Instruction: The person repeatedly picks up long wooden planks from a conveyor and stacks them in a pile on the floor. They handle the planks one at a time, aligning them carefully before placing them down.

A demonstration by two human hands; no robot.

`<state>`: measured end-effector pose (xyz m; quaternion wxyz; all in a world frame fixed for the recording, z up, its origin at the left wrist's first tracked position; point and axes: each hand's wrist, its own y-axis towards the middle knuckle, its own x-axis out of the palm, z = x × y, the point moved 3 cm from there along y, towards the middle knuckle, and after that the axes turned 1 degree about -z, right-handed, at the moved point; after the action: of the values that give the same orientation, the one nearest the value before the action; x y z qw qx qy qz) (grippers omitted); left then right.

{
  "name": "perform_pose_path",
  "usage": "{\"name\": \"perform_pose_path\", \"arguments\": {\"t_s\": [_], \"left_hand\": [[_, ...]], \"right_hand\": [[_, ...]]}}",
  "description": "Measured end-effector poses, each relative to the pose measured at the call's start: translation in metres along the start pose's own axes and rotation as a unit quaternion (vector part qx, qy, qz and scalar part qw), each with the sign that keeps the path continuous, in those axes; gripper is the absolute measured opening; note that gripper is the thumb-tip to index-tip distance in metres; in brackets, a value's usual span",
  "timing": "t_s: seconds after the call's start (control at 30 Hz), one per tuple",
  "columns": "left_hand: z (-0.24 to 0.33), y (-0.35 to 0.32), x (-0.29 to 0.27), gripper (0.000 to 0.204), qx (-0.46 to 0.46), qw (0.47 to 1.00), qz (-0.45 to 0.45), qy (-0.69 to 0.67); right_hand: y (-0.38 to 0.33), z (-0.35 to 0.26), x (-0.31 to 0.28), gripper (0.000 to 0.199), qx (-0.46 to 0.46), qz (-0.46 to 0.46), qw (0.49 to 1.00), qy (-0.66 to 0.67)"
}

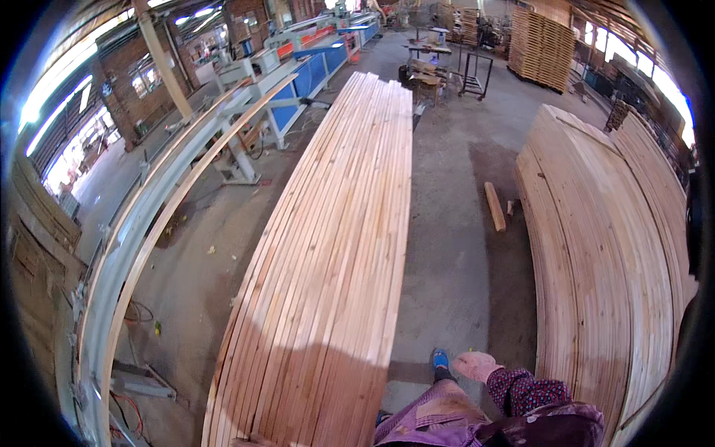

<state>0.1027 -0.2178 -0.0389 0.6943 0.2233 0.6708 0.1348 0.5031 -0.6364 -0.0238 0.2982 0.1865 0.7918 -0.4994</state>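
Observation:
My right hand (pixel 477 365) wears a pale pink, mitt-like glove and comes out of a dark patterned sleeve (pixel 529 391). It hangs over the floor beside my legs, looks flat and open, and nothing shows in it. Its separate fingers are hard to make out. My left hand is outside the picture. To the left of my legs lies a long stack of narrow wooden strips (pixel 335 223), side by side and running away from me. The hand is apart from this stack.
A tall stack of boards (pixel 588 246) stands on my right. A long metal conveyor rail (pixel 149 223) with wooden strips curves along the left, leading to a blue machine (pixel 320 71). A short wood block (pixel 494 206) lies on the floor. Pallets (pixel 541 48) stand far off.

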Motion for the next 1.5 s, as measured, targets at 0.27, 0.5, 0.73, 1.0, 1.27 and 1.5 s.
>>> {"name": "perform_pose_path", "arguments": {"t_s": [0.27, 0.5, 0.73, 1.0, 1.27, 1.5], "left_hand": [[0.275, -0.144, -0.015, 0.074, 0.008, 0.968, -0.249, 0.038], [0.413, -0.110, -0.010, 0.094, -0.084, 0.873, -0.480, 0.013], [0.558, -0.078, 0.034, 0.090, -0.023, 0.884, -0.464, 0.043], [0.764, -0.067, 0.215, 0.067, 0.313, 0.895, -0.316, 0.034], [1.044, 0.015, 0.271, 0.081, 0.212, 0.889, -0.395, -0.095], [1.186, 0.042, 0.341, 0.083, 0.182, 0.871, -0.445, -0.097]], "right_hand": [[0.071, 0.110, -0.031, 0.054, -0.012, -0.046, 0.998, 0.043], [0.156, 0.147, -0.170, 0.051, -0.024, 0.017, 0.999, 0.018], [0.227, 0.177, -0.292, 0.051, -0.003, 0.110, 0.981, 0.163], [0.302, 0.328, -0.280, 0.041, 0.155, 0.034, 0.972, 0.174], [0.358, 0.376, -0.339, 0.024, 0.099, 0.100, 0.984, 0.112], [0.522, 0.423, -0.506, 0.029, 0.055, 0.044, 0.997, 0.040]]}}
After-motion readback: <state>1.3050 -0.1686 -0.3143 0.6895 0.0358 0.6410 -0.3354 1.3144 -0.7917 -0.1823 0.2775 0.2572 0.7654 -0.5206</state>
